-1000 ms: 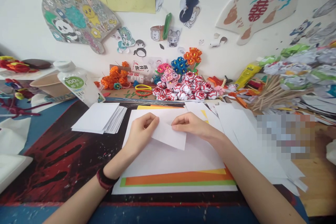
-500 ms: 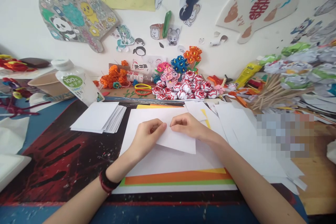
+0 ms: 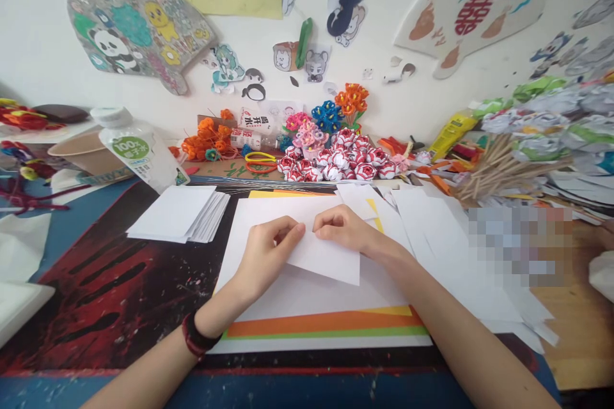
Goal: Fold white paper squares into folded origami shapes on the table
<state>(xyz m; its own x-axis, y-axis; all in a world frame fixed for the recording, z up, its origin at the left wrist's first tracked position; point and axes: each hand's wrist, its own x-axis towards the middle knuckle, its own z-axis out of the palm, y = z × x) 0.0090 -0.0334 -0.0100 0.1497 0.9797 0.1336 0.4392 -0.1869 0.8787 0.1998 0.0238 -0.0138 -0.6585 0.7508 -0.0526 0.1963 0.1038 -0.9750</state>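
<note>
Both hands pinch a small white sheet of paper (image 3: 330, 262), held over the larger sheets below it. My left hand (image 3: 269, 252) closes thumb and index finger on the paper from the left. Close by on the right, my right hand (image 3: 343, 229) grips it between thumb and curled fingers, with a narrow gap between the two hands. The paper's lower right corner hangs free; its upper part is hard to tell from the white behind. Underneath lies a large white sheet (image 3: 268, 300), with orange paper (image 3: 307, 323) and green and yellow edges showing below.
A stack of white paper squares (image 3: 173, 214) lies left, with a tilted white bottle (image 3: 141, 153) behind. Red-and-white paper flowers (image 3: 336, 160) line the back near the wall. More white sheets (image 3: 432, 249) and a bundle of wooden sticks (image 3: 494, 169) are on the right.
Both hands keep their pinch on the paper. The right hand and the paper's free corner have shifted very slightly right; little else differs.
</note>
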